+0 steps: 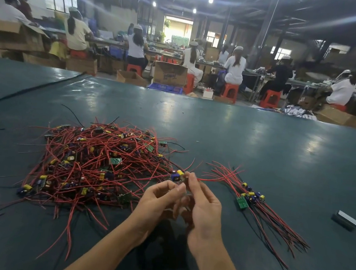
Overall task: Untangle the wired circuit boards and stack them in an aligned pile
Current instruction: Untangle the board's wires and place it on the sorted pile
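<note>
The circuit board [177, 175] is held above the table [247, 146], between the tangled pile [96, 161] on the left and the aligned stack [251, 199] on the right. The right hand [204, 205] pinches the board's right end. The left hand [158, 198] is curled just beside it, and its grip cannot be made out. The contents of the far cardboard boxes [170, 73] are indistinct.

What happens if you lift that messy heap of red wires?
Probably a floppy clump comes up: wires in the tangled heap cross and loop, so they'd likely snag and drag neighbours. It seems light, since its boards are small and the wires thin. The held board that the right hand pinches trails bendy wires too.
</note>
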Action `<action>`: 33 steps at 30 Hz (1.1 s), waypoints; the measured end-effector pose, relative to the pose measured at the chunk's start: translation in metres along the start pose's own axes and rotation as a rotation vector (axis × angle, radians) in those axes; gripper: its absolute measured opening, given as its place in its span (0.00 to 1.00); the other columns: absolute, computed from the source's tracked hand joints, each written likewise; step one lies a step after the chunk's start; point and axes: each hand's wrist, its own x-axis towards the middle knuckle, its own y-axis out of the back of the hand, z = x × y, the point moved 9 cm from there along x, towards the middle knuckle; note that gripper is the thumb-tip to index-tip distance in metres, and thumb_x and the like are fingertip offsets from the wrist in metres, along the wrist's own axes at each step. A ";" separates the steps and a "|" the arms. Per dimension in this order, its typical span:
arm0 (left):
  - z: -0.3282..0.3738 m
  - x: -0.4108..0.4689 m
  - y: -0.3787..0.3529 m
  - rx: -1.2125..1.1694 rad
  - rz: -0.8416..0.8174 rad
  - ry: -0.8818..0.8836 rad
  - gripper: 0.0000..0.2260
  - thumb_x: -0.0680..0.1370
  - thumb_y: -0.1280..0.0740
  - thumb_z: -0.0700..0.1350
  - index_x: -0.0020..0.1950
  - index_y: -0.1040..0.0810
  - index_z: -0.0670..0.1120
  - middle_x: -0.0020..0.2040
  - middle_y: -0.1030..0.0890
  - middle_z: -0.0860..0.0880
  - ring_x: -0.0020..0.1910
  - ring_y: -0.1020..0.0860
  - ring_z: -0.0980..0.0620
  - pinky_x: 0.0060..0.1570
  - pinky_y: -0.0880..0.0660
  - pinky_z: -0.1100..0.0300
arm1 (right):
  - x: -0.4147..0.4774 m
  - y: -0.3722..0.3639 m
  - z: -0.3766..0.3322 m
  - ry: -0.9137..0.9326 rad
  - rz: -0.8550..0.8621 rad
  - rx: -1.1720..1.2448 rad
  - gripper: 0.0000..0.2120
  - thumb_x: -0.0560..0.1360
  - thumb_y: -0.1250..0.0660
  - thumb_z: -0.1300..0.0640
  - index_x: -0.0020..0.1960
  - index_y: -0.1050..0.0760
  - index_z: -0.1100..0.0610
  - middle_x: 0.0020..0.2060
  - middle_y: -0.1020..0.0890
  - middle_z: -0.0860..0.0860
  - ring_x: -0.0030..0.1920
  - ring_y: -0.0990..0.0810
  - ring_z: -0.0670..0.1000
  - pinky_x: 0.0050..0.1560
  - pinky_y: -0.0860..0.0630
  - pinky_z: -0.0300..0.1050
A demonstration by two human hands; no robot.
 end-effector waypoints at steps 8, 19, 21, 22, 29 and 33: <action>0.006 -0.001 0.023 0.004 0.268 -0.114 0.21 0.67 0.30 0.65 0.38 0.15 0.47 0.37 0.17 0.46 0.38 0.18 0.50 0.42 0.23 0.58 | -0.013 -0.021 0.003 0.143 -0.050 -0.080 0.07 0.67 0.28 0.52 0.41 0.13 0.53 0.38 0.14 0.54 0.37 0.15 0.48 0.36 0.20 0.38; 0.015 0.002 0.021 0.085 0.256 -0.225 0.15 0.71 0.27 0.59 0.31 0.21 0.49 0.30 0.26 0.47 0.31 0.29 0.51 0.33 0.30 0.61 | -0.007 -0.005 0.011 -0.089 0.064 0.005 0.12 0.74 0.28 0.60 0.32 0.15 0.55 0.26 0.19 0.48 0.23 0.23 0.43 0.22 0.28 0.35; 0.015 0.004 0.018 0.148 0.234 -0.228 0.18 0.73 0.31 0.58 0.26 0.26 0.50 0.25 0.30 0.52 0.25 0.33 0.56 0.27 0.34 0.65 | -0.005 0.000 0.009 -0.119 0.103 0.014 0.13 0.73 0.28 0.60 0.30 0.15 0.55 0.24 0.20 0.47 0.22 0.24 0.43 0.21 0.30 0.35; 0.015 0.005 0.016 0.168 0.222 -0.232 0.20 0.74 0.32 0.57 0.25 0.28 0.51 0.24 0.31 0.53 0.23 0.34 0.56 0.26 0.35 0.65 | -0.004 0.003 0.008 -0.134 0.119 0.007 0.12 0.73 0.28 0.59 0.31 0.15 0.55 0.25 0.21 0.46 0.22 0.26 0.43 0.21 0.31 0.35; 0.023 0.004 0.017 0.123 0.179 -0.241 0.20 0.76 0.32 0.54 0.25 0.29 0.52 0.23 0.35 0.55 0.22 0.37 0.57 0.24 0.36 0.64 | 0.012 0.031 -0.008 -0.113 0.229 0.133 0.08 0.75 0.30 0.60 0.39 0.16 0.58 0.29 0.28 0.47 0.19 0.41 0.43 0.19 0.44 0.34; 0.022 0.004 0.014 0.164 0.157 -0.228 0.20 0.76 0.32 0.54 0.25 0.30 0.52 0.23 0.35 0.55 0.23 0.38 0.56 0.25 0.36 0.63 | 0.017 0.039 -0.014 -0.096 0.232 0.176 0.08 0.77 0.34 0.59 0.42 0.17 0.58 0.28 0.29 0.46 0.19 0.41 0.43 0.18 0.45 0.33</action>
